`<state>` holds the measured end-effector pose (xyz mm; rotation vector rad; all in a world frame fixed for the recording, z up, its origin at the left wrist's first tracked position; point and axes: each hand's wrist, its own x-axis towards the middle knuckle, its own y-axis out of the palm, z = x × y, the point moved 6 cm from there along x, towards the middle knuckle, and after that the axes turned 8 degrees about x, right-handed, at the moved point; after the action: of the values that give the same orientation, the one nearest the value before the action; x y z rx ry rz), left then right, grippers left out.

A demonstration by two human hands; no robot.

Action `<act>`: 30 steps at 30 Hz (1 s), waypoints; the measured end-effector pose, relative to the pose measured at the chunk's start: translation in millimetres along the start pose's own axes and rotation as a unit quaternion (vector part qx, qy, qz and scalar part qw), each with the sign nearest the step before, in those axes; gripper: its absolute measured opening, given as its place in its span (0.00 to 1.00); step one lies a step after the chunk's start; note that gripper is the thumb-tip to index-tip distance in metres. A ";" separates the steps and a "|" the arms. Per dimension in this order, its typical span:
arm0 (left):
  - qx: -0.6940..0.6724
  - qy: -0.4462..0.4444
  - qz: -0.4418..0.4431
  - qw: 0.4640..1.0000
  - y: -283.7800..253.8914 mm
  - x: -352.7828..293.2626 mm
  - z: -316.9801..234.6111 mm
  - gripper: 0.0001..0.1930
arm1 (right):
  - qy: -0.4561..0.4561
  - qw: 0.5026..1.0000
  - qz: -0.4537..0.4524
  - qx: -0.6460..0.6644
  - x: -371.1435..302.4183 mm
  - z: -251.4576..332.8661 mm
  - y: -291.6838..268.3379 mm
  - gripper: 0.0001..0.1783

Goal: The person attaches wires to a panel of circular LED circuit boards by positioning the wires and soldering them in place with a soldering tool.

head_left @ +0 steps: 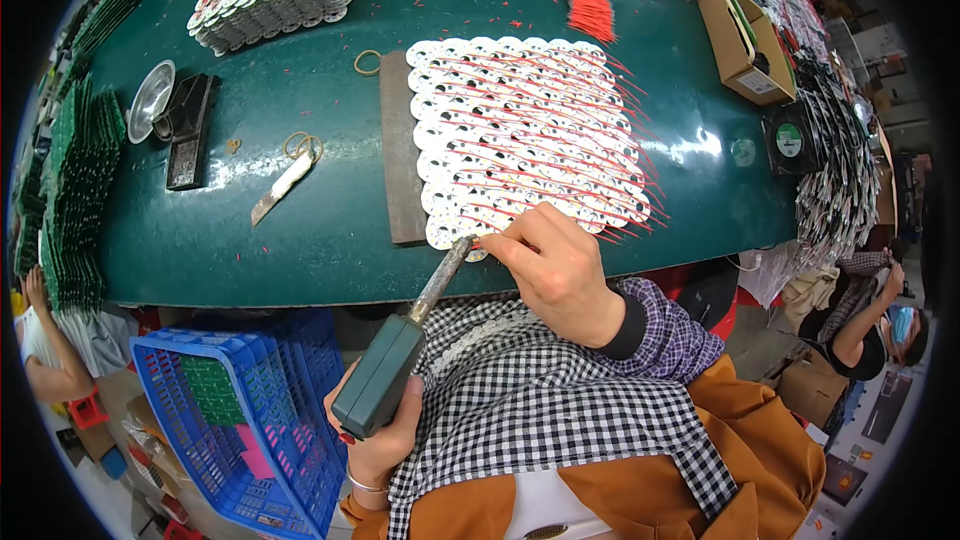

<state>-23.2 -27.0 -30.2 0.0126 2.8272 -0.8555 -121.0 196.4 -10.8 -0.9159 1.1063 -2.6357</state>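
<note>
At white round circuit boards (530, 130), left hand (383, 452) grips green boxy soldering iron (385, 372), right hand (560, 275) pinches thin red wire (477, 244): seemingly soldering, next needing stillness.

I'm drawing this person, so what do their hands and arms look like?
Both hands are bare, with no gloves. The right hand comes out of a black cuff on a purple-and-dark checked sleeve. The left hand has a thin, shiny bangle at its wrist, with orange-brown cloth just below.
</note>
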 end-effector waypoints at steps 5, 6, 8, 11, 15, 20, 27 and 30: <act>0.022 0.088 -0.041 0.995 -3.9 5.7 -9.9 0.10 | -0.001 1.000 -0.002 -0.004 0.3 0.3 0.9 0.14; 0.022 0.088 -0.041 0.995 -4.3 4.3 -8.5 0.10 | 0.000 1.000 -0.001 -0.005 0.7 0.4 0.4 0.14; 0.011 0.052 -0.013 0.999 -2.6 -1.9 2.4 0.12 | 0.002 1.000 -0.001 -0.006 0.3 0.0 -0.2 0.14; -0.012 0.080 -0.078 0.994 -2.1 -23.8 30.4 0.16 | 0.002 1.000 0.013 -0.014 -0.6 1.2 2.0 0.10; -0.027 0.080 -0.084 0.993 -2.7 -25.9 27.2 0.19 | 0.002 1.000 0.003 -0.014 -1.3 1.1 2.2 0.09; -0.075 0.040 -0.086 0.993 -4.0 -25.6 22.7 0.21 | -0.026 1.000 -0.007 -0.010 -0.5 8.2 -1.3 0.09; -0.018 0.080 -0.062 0.995 -5.6 -27.1 25.8 0.21 | -0.017 1.000 -0.005 0.019 -2.2 7.3 2.3 0.11; -0.009 0.063 -0.068 0.996 -6.1 -27.4 25.6 0.19 | -0.015 1.000 0.000 0.016 -1.4 7.7 2.5 0.11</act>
<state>7.8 -45.0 -42.8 -0.1349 2.9818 -0.8875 -115.6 190.5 -9.0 -0.9459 1.0528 -2.6222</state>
